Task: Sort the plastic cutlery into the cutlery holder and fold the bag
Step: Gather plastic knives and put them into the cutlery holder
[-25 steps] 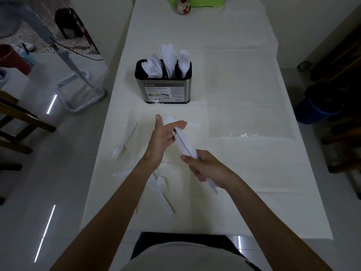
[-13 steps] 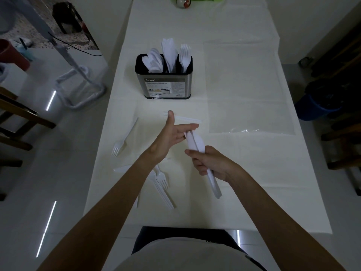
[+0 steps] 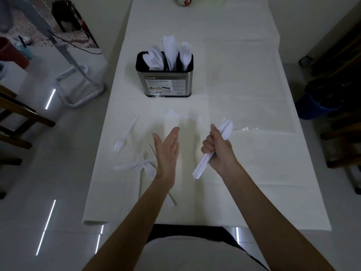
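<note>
My right hand [image 3: 219, 148] grips a bundle of white plastic knives [image 3: 226, 128] at mid-length, blades pointing up and away. My left hand [image 3: 168, 151] hovers beside it, flat and empty, fingers straight. The steel cutlery holder [image 3: 166, 83] stands farther back, with spoons on its left, knives in the middle and forks on its right. Loose white forks lie on the table: one [image 3: 125, 136] at the left, several [image 3: 140, 164] partly under my left hand, one [image 3: 175, 114] just beyond my hands. The clear plastic bag [image 3: 246, 75] lies flat to the right of the holder.
The long table [image 3: 244, 192] wears a white cloth; its near edge is at my body. A small jar and a green thing [image 3: 182, 0] sit at the far end. Wooden chairs flank both sides, and a blue bin [image 3: 314, 106] stands on the floor at the right.
My left hand has let go of the knife blades and drawn back to the left, opening flat. My right hand has swung the knife bundle to the right and raised it more upright.
</note>
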{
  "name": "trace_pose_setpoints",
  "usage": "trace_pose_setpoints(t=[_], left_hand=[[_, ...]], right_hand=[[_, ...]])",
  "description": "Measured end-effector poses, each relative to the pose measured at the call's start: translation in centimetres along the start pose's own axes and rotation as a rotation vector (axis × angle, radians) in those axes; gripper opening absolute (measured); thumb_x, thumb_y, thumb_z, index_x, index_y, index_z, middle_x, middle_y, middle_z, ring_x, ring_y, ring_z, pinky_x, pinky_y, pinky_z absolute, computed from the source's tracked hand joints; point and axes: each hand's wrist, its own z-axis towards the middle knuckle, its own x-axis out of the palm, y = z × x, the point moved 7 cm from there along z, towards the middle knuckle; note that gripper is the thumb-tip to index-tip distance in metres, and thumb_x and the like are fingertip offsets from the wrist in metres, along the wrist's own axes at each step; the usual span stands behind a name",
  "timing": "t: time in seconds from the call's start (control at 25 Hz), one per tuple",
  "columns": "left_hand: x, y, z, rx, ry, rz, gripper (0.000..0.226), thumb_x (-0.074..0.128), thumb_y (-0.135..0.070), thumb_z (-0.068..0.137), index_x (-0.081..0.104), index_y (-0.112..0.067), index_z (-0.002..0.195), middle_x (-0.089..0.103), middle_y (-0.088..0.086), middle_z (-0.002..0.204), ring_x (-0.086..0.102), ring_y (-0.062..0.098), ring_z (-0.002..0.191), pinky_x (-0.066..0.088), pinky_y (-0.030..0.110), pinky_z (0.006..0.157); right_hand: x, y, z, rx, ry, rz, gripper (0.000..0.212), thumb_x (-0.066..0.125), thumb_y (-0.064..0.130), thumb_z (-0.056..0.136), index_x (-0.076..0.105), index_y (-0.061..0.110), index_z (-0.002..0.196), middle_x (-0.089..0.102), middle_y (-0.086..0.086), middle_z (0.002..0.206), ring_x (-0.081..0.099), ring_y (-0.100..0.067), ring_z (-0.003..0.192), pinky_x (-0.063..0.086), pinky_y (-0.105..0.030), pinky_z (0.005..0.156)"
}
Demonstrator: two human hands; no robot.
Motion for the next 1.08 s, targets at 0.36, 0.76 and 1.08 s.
trace_pose_setpoints(t=[0.36,0.76,1.08], left_hand=[[0.6,2.6,-1.8,0.048,-0.146,0.134,0.075,-0.001,-0.062,0.091,0.041,-0.025,0.141,0.036,-0.011,0.151,0.027,0.009,0.141,0.013,0.032,0.119],[4.6,-4.6,3.1,-0.005,0.38,0.602,0.092,-0.014,-0.061,0.086,0.052,-0.015,0.132,0.046,0.001,0.145,0.035,0.01,0.138,0.017,0.031,0.118],[4.2,-5.9,4.7,-0.013,0.351,0.655,0.086,-0.01,-0.055,0.092,0.057,-0.014,0.126,0.052,0.002,0.139,0.042,0.011,0.132,0.021,0.028,0.117]], right_hand=[[0.6,-1.8,-1.6,-0.064,-0.024,0.223,0.043,0.049,0.035,0.096,0.037,0.018,0.058,0.027,0.009,0.042,0.027,-0.006,0.036,0.031,-0.016,0.037],[2.5,-2.6,-2.4,0.163,0.306,-0.28,0.038,0.049,0.029,0.097,0.035,0.02,0.062,0.028,0.009,0.045,0.026,-0.005,0.038,0.026,-0.016,0.04],[3.3,-1.6,-1.2,0.189,0.314,-0.442,0.039,0.052,0.027,0.096,0.034,0.02,0.062,0.026,0.007,0.047,0.026,-0.006,0.038,0.027,-0.017,0.039]])
